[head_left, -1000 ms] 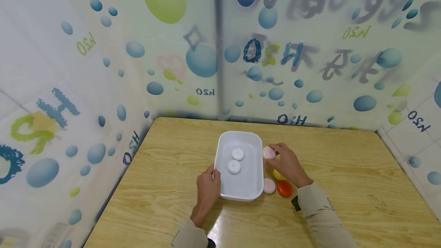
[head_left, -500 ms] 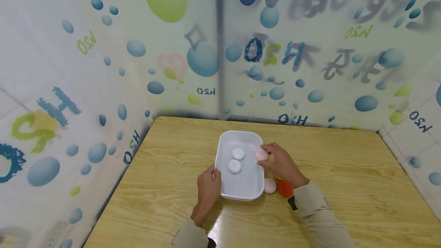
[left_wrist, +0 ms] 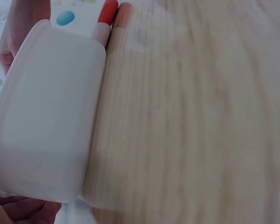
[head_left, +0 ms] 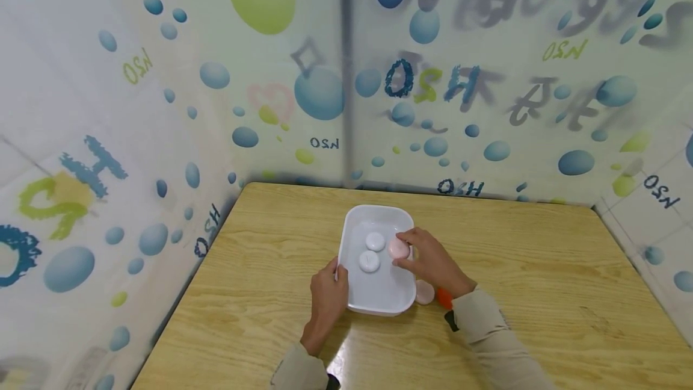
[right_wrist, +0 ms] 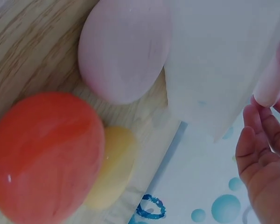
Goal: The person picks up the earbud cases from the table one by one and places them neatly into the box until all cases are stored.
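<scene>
My left hand (head_left: 328,295) grips the left rim of a white rectangular tub (head_left: 380,295), thumb on the near side of its wall. Two white rounded discs, the farther one (head_left: 375,241) and the nearer one (head_left: 369,262), lie inside. With thumb and fingertips my right hand (head_left: 436,265) pinches a pink rounded disc (head_left: 399,248) over the tub's right part. That disc (right_wrist: 270,86) shows edge-on in the right wrist view. Whether it touches the tub floor, I cannot tell. In the left wrist view the tub's outer wall (left_wrist: 49,112) hides most of my hands.
Outside the tub's right wall, a second pink disc (head_left: 425,292) lies on the wooden table (head_left: 260,245). Beside it is a red disc (head_left: 444,298), partly behind my right wrist. A yellow disc (right_wrist: 113,170) appears in the right wrist view. A printed curtain (head_left: 303,161) hangs behind the table.
My right hand has carried the pink disc leftward, from outside the tub's right rim to over its inside. The right forearm now hides the yellow disc from the head view. The left hand holds still.
</scene>
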A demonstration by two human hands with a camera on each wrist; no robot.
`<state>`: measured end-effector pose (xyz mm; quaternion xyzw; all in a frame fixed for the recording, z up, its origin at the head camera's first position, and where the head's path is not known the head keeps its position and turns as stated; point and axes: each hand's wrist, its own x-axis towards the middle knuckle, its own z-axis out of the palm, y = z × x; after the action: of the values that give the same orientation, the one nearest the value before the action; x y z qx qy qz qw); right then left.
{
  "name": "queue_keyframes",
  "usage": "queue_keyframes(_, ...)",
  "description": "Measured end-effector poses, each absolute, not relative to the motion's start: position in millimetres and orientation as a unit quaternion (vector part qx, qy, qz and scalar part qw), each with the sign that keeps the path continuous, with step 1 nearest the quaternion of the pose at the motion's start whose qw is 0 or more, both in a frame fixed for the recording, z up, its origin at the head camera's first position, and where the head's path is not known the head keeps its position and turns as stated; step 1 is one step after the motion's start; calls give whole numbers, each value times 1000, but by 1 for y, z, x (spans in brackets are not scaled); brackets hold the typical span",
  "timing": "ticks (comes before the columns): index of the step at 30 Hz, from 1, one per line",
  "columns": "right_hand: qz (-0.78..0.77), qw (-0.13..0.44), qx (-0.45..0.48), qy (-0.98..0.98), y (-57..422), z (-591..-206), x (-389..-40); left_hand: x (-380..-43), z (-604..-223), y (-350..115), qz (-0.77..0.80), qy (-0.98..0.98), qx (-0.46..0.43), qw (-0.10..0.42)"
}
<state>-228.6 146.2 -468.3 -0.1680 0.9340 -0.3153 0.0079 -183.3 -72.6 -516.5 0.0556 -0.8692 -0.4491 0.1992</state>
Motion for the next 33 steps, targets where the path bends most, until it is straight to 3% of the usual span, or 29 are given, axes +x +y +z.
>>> queue_keyframes(33,-272,25,-267,924,111,-477,-220,-184,-517,-73,-442,-872,54,203)
